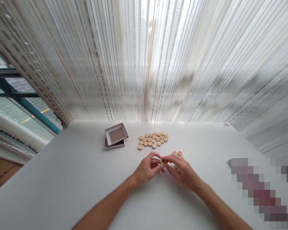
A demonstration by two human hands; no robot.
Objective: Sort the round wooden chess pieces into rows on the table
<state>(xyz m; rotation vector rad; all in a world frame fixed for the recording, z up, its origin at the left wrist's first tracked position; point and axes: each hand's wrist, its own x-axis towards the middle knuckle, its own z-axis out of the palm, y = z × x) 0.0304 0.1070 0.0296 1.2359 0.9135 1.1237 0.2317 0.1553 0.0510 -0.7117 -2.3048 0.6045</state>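
Piece (162, 161) sits between left hand (145, 170) and right hand (186, 173) — both grips nearly closed, fingertips on it; red pieces (180, 153) lie right, partly behind the right hand — plain pieces (153, 140) far, slightly left.

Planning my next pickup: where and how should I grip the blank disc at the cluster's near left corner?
Probably pinch the disc by its rim, left and right edges, coming from the near side: it lies flat, and a neighbouring disc sits close behind its far edge.
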